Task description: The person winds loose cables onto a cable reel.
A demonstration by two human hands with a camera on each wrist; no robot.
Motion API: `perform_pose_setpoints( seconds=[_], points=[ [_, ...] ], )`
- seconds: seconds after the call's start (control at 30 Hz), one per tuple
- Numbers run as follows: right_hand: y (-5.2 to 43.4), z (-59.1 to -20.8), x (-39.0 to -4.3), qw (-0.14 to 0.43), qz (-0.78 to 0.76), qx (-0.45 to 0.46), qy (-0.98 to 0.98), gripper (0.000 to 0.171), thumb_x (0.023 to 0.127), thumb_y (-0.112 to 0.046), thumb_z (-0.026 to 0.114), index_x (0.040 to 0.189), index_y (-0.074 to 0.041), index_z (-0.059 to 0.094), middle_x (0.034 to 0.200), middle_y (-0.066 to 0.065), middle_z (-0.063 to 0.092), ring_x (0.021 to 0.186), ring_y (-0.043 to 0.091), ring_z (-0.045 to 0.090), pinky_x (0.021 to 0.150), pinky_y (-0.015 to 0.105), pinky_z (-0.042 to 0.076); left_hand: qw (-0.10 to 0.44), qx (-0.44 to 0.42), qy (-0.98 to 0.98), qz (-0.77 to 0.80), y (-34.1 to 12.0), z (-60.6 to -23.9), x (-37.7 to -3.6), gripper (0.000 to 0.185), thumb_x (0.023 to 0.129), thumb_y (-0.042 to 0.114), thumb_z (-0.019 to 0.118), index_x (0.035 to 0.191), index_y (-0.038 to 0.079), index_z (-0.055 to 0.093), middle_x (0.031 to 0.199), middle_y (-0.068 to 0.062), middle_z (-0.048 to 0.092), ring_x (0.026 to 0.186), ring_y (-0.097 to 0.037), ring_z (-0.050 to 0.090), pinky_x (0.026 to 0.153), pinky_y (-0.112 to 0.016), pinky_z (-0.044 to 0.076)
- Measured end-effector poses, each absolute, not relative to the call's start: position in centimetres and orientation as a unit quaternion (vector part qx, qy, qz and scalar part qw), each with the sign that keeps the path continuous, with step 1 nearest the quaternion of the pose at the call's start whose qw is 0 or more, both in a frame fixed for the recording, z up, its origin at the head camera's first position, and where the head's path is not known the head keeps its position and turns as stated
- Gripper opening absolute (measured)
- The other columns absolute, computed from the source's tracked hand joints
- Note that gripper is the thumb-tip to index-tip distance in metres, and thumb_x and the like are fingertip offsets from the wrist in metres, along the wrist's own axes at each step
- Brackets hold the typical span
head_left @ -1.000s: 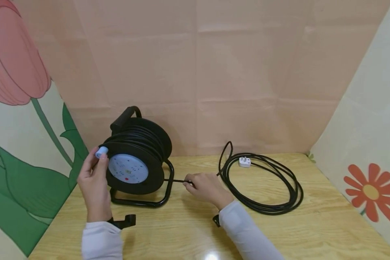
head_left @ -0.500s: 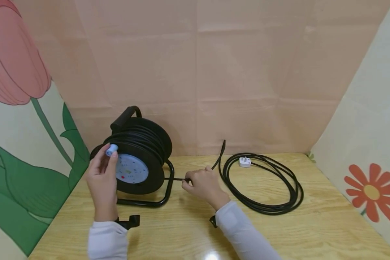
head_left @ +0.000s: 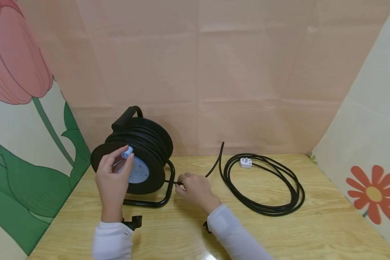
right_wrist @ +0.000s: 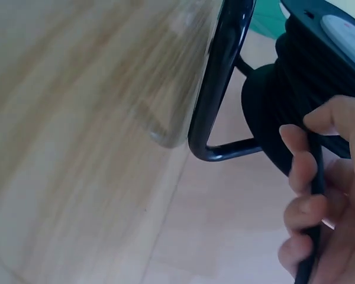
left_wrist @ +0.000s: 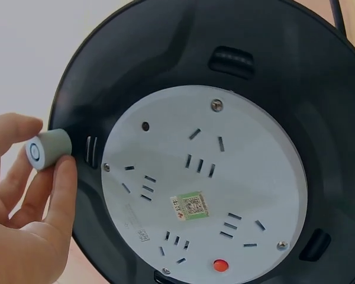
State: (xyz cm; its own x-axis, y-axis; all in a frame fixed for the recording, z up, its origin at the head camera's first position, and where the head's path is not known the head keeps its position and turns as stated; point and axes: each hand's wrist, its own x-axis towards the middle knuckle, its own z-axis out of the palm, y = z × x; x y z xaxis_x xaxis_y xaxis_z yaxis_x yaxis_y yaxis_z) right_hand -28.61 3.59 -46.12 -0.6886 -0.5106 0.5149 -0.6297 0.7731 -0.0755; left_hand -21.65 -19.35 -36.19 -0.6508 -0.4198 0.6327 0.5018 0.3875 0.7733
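Observation:
A black cable reel [head_left: 102, 153] stands on its tube stand at the left of the table, its drum wrapped in black cable. Thumb and fingers of my left hand [head_left: 112, 187] pinch the light blue crank knob [head_left: 127, 152] on the reel's front face; the left wrist view shows the knob [left_wrist: 52, 147] beside the pale socket panel [left_wrist: 160, 148]. Just right of the stand, my right hand [head_left: 195, 191] grips the black cable [head_left: 215, 167] that runs onto the drum. In the right wrist view, curled fingers and thumb surround the cable [right_wrist: 307, 248]. My left hand partly covers the panel in the head view.
A loose coil of cable [head_left: 263, 209] lies on the right of the wooden table [head_left: 169, 231], with a white three-pin plug [head_left: 246, 163] within it. The reel's tube stand [head_left: 146, 204] reaches toward my right hand. A pink-beige backdrop [head_left: 240, 79] rises behind.
The knob and my left hand have moved right across the reel's face as it turns clockwise. My right hand has moved left toward the stand with the cable. The cable's raised loop has narrowed.

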Motion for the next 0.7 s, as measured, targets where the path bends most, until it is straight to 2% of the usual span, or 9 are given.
perform_pose_setpoints(
  seconds=[0.13, 0.23, 0.33, 0.4, 0.5, 0.6, 0.7],
  points=[
    [3.6, -46.4, -28.6, 0.248, 0.107, 0.323, -0.907, 0.016, 0.094, -0.033, 0.067, 0.093, -0.019, 0.075, 0.081, -0.007, 0.069, 0.065, 0.01, 0.062, 0.06, 0.031, 0.046, 0.428, -0.045, -0.743, -0.512, -19.0, -36.4, -21.6, 0.025, 0.09, 0.015, 0.078, 0.114, 0.011, 0.076, 0.102, -0.003, 0.062, 0.097, -0.01, 0.062, 0.087, -0.019, 0.053],
    [3.8, -46.5, -28.8, 0.277, 0.097, 0.31, -0.904, 0.023, 0.092, -0.042, 0.071, 0.087, -0.02, 0.074, 0.078, -0.008, 0.07, 0.065, 0.014, 0.061, 0.067, 0.036, 0.04, 0.437, -0.057, -0.754, -0.488, -18.8, -36.5, -21.6, 0.024, 0.088, 0.014, 0.079, 0.112, 0.011, 0.076, 0.101, -0.001, 0.064, 0.094, -0.009, 0.062, 0.085, -0.019, 0.054],
    [4.0, -46.4, -28.9, 0.295, 0.092, 0.296, -0.904, 0.027, 0.088, -0.047, 0.075, 0.081, -0.021, 0.074, 0.072, -0.009, 0.069, 0.063, 0.017, 0.058, 0.077, 0.038, 0.043, 0.443, -0.072, -0.762, -0.468, -18.7, -36.5, -21.7, 0.023, 0.088, 0.013, 0.079, 0.11, 0.011, 0.077, 0.1, -0.001, 0.065, 0.093, -0.011, 0.062, 0.084, -0.019, 0.054],
    [4.0, -46.4, -28.9, 0.282, 0.094, 0.299, -0.907, 0.024, 0.087, -0.045, 0.076, 0.081, -0.021, 0.074, 0.07, -0.009, 0.068, 0.065, 0.018, 0.057, 0.09, 0.043, 0.045, 0.444, -0.079, -0.768, -0.454, -18.7, -36.4, -21.7, 0.022, 0.088, 0.013, 0.079, 0.11, 0.011, 0.077, 0.1, -0.001, 0.065, 0.092, -0.012, 0.062, 0.083, -0.019, 0.054],
    [3.9, -46.3, -28.7, 0.239, 0.102, 0.315, -0.913, 0.016, 0.088, -0.036, 0.075, 0.086, -0.02, 0.075, 0.072, -0.009, 0.068, 0.072, 0.018, 0.059, 0.105, 0.053, 0.04, 0.443, -0.084, -0.779, -0.436, -18.5, -36.3, -21.6, 0.023, 0.087, 0.014, 0.08, 0.109, 0.012, 0.077, 0.101, -0.001, 0.065, 0.092, -0.012, 0.062, 0.083, -0.017, 0.054],
    [3.6, -46.1, -28.4, 0.187, 0.14, 0.335, -0.913, 0.012, 0.091, -0.029, 0.073, 0.091, -0.017, 0.074, 0.077, -0.006, 0.069, 0.076, 0.017, 0.06, 0.104, 0.054, 0.042, 0.442, -0.092, -0.786, -0.423, -18.2, -36.3, -21.5, 0.023, 0.086, 0.012, 0.08, 0.109, 0.011, 0.077, 0.101, -0.001, 0.066, 0.093, -0.013, 0.063, 0.082, -0.016, 0.054],
    [3.4, -45.9, -28.3, 0.141, 0.199, 0.357, -0.902, 0.007, 0.094, -0.021, 0.07, 0.095, -0.014, 0.07, 0.083, -0.004, 0.067, 0.073, 0.014, 0.059, 0.085, 0.042, 0.054, 0.445, -0.103, -0.786, -0.417, -18.0, -36.4, -21.7, 0.022, 0.086, 0.01, 0.08, 0.107, 0.01, 0.077, 0.101, -0.002, 0.067, 0.092, -0.015, 0.063, 0.081, -0.016, 0.054]
  ],
)
